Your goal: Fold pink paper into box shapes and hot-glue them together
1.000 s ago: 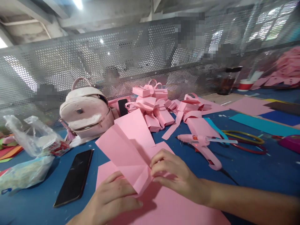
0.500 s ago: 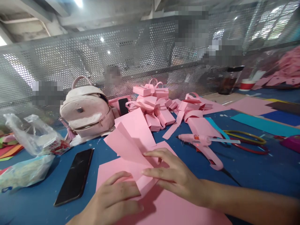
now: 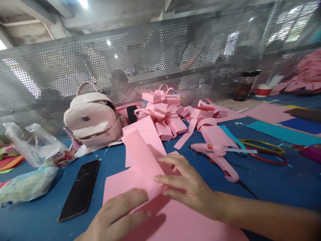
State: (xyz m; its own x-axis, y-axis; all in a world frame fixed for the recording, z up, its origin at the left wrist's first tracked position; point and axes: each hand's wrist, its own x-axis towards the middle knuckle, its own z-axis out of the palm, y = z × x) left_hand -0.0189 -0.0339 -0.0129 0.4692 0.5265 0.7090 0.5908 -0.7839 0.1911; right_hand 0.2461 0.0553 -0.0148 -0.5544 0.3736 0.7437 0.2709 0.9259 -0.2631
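A folded piece of pink paper (image 3: 141, 154) rises at a slant between my hands, its lower end bent round. My left hand (image 3: 122, 209) grips its lower left edge, and some of those fingertips are hidden. On the other side my right hand (image 3: 185, 184) holds the lower right edge, the fingers bent against the fold and the thumb near its bottom. Flat pink sheets (image 3: 188, 221) lie beneath both hands, and another pink sheet (image 3: 150, 130) lies just behind. To the right of my right hand rests a pink glue gun (image 3: 218, 152) with a glue stick in its back end.
A black phone (image 3: 80, 190) and plastic bags (image 3: 31, 184) lie on the left. Behind stand a pale backpack (image 3: 92, 117) and a heap of small pink paper boxes (image 3: 165, 112). Coloured strips (image 3: 283, 132), a jar (image 3: 247, 85) and a red cup (image 3: 264, 90) are on the right.
The folded paper has swung more upright, its top shifting to the right, and its two layers have come together. My left hand has flattened and tilted slightly; my right hand has barely moved.
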